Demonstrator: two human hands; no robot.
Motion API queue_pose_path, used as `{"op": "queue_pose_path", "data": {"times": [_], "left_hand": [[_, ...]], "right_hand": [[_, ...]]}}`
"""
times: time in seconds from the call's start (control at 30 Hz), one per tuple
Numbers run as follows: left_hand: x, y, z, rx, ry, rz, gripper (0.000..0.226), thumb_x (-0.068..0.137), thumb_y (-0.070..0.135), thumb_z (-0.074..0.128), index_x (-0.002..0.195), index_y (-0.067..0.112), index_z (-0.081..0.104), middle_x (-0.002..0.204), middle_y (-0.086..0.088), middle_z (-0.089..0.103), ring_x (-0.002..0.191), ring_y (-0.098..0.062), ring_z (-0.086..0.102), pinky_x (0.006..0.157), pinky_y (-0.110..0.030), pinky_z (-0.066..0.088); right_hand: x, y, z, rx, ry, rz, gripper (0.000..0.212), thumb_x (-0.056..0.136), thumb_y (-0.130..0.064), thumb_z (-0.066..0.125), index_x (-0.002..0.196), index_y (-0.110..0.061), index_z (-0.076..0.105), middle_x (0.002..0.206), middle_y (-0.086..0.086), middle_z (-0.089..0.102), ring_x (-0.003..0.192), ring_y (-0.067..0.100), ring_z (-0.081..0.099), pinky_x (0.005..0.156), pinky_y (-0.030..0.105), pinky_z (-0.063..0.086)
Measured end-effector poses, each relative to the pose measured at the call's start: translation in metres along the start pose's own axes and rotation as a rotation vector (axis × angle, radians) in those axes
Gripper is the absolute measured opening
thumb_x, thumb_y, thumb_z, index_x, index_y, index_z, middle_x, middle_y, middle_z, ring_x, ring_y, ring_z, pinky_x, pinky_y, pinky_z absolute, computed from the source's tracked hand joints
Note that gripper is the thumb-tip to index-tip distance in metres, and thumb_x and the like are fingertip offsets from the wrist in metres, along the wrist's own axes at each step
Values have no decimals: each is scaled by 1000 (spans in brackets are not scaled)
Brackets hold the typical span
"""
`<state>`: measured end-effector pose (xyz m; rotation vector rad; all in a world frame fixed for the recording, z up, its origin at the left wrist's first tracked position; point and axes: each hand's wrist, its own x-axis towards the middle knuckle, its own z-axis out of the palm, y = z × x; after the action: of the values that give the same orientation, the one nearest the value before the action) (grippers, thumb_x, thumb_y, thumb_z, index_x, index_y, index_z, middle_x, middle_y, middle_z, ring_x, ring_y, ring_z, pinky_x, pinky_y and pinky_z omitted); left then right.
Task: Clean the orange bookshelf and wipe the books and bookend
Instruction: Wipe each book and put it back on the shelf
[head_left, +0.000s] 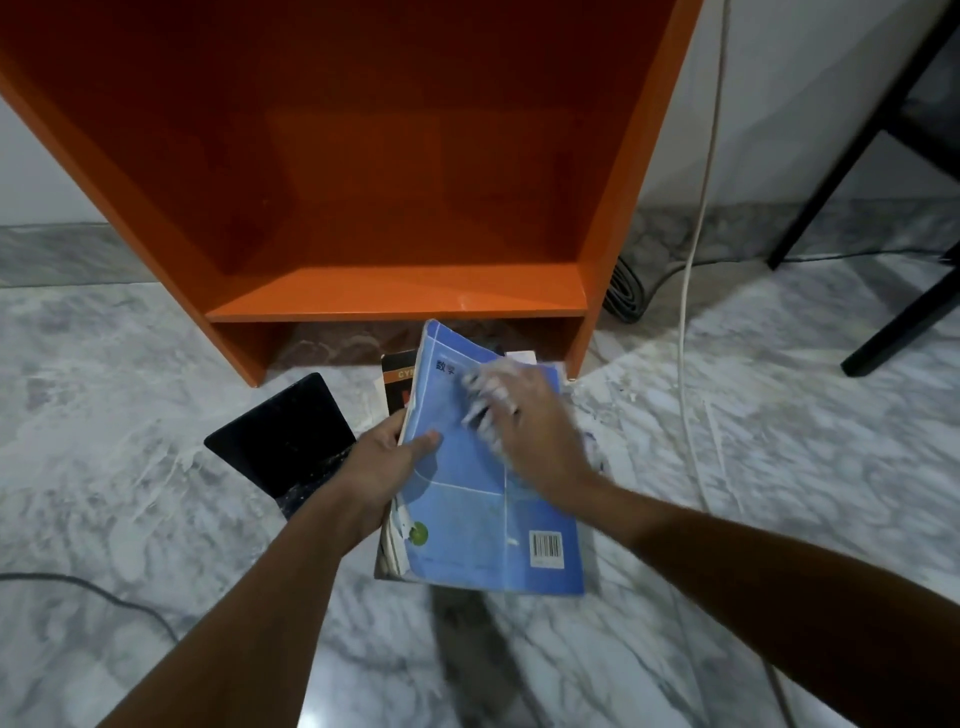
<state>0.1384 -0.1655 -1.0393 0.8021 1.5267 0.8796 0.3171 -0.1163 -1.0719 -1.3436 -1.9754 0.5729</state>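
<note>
The orange bookshelf (395, 301) stands open in front of me with nothing on its shelf. Below it I hold a stack of books, a blue book (483, 509) on top, back cover up with a barcode. My left hand (384, 467) grips the stack's left edge, thumb on the cover. My right hand (530, 421) presses a blurred white cloth (483, 395) onto the upper part of the blue cover. A black-and-orange book (397, 384) shows behind the blue one. The black metal bookend (285, 441), speckled with dust, lies on the floor to the left.
The floor is grey-white marble (156, 519). A white cable (696, 260) hangs down right of the shelf, beside a coiled black cable (626, 293). Black chair legs (893, 322) stand at the far right. A dark cord (104, 597) crosses the floor at lower left.
</note>
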Motion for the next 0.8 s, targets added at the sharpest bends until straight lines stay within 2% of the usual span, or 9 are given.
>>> {"op": "queue_pose_path", "data": {"times": [0.07, 0.13, 0.3, 0.37, 0.43, 0.53, 0.63, 0.73, 0.8], "left_hand": [[4, 0, 2, -43, 3, -20, 25, 99, 14, 57, 123, 18, 64, 108, -15, 72, 90, -35, 70, 76, -43, 58], [3, 3, 4, -83, -31, -38, 27, 99, 15, 58, 126, 16, 61, 110, -15, 72, 91, -35, 70, 74, -42, 60], [-2, 6, 9, -85, -40, -10, 41, 97, 16, 60, 137, 14, 55, 125, -17, 66, 104, -42, 65, 89, -54, 54], [-4, 12, 10, -83, -46, 11, 39, 97, 17, 60, 135, 15, 56, 123, -14, 67, 102, -39, 67, 83, -49, 57], [-5, 18, 12, -67, -33, 31, 32, 97, 18, 60, 129, 17, 59, 119, -13, 68, 95, -34, 68, 74, -40, 58], [-3, 25, 15, -86, -7, 51, 30, 97, 16, 61, 127, 18, 60, 119, -14, 68, 94, -33, 68, 76, -40, 56], [-5, 28, 18, -95, -35, 46, 36, 98, 18, 59, 135, 18, 55, 124, -14, 65, 103, -37, 66, 82, -45, 55], [-6, 29, 15, -128, -73, 47, 40, 98, 15, 58, 138, 15, 53, 128, -15, 64, 106, -39, 65, 85, -49, 54], [-8, 32, 8, -106, -92, 43, 36, 98, 16, 58, 134, 17, 56, 125, -13, 66, 102, -38, 67, 86, -51, 55]], "right_hand": [[-48, -30, 8, 2, -135, -189, 34, 97, -31, 47, 127, -25, 61, 128, 2, 54, 121, 18, 47, 103, 30, 38], [-86, -42, 14, -39, -159, -293, 34, 91, -27, 54, 124, -27, 61, 122, 2, 55, 114, 20, 49, 96, 29, 40], [-81, 10, -1, -170, 3, -39, 36, 91, -30, 44, 121, -26, 63, 126, -1, 57, 117, 19, 51, 102, 35, 45], [-63, 32, -17, -187, 67, 131, 37, 95, -36, 36, 121, -26, 61, 126, -3, 55, 116, 17, 52, 99, 33, 44], [-53, 36, -31, -100, 167, 222, 29, 101, -32, 41, 120, -23, 60, 123, -1, 53, 113, 13, 52, 96, 33, 45], [-62, -4, -35, 81, 86, -125, 22, 101, -26, 50, 120, -27, 61, 125, -3, 54, 120, 9, 49, 102, 30, 42], [-78, -38, -16, -3, -24, -458, 26, 92, -26, 59, 118, -27, 59, 120, -5, 48, 112, 16, 49, 92, 24, 38], [-65, -17, -14, -13, 83, -341, 23, 95, -23, 56, 117, -30, 58, 123, -8, 47, 116, 17, 49, 101, 26, 36], [-47, 18, -29, -47, 163, -79, 21, 100, -27, 51, 118, -27, 60, 127, -5, 51, 120, 19, 51, 102, 32, 42]]}}
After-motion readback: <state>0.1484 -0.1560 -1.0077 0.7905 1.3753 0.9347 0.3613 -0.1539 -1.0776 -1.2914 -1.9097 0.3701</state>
